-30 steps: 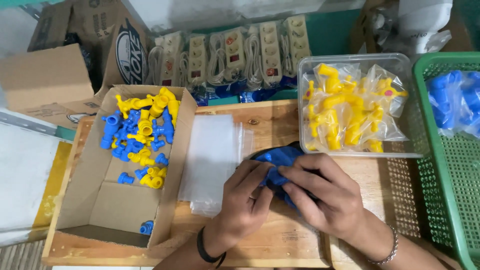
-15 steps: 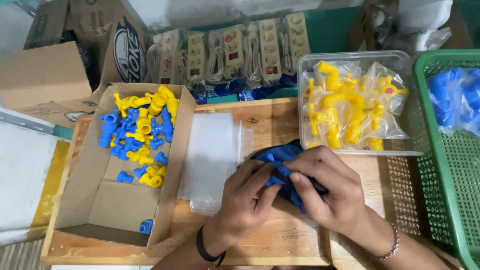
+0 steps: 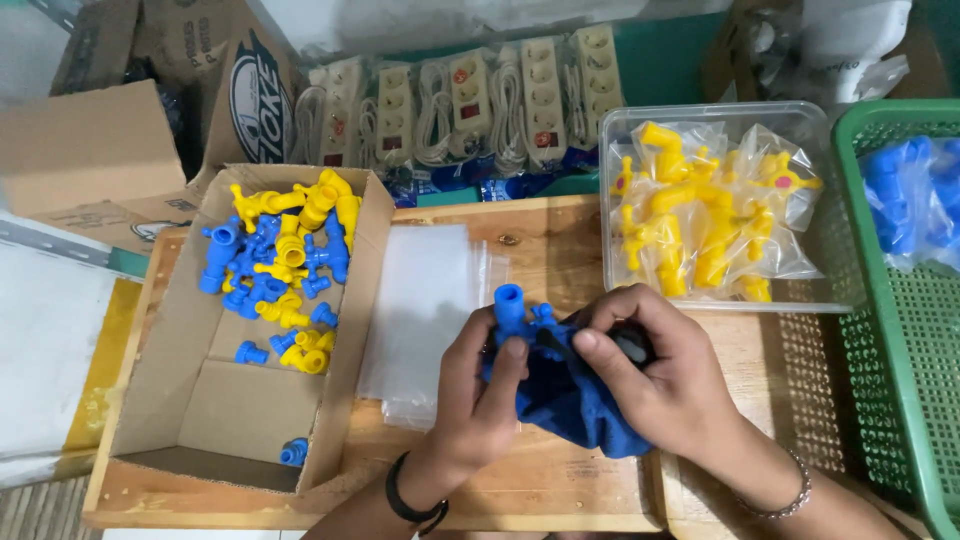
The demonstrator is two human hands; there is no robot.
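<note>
My left hand (image 3: 478, 400) grips a blue plastic tap (image 3: 513, 312) that sticks up above a dark blue cloth (image 3: 570, 405). My right hand (image 3: 650, 375) presses the cloth against the tap from the right, fingers curled over it. Both hands rest above a wooden tray (image 3: 560, 245). A stack of clear plastic bags (image 3: 420, 310) lies just left of my left hand.
A cardboard box (image 3: 190, 400) at left holds several loose blue and yellow taps (image 3: 285, 255). A clear tub (image 3: 720, 120) at the upper right holds bagged yellow taps (image 3: 700, 215). A green basket (image 3: 900, 330) with bagged blue taps stands at far right. Packaged power strips (image 3: 470, 100) lie behind.
The blue tap has come up out of the cloth and now shows above my left fingers. Both hands shifted slightly while working the cloth around it.
</note>
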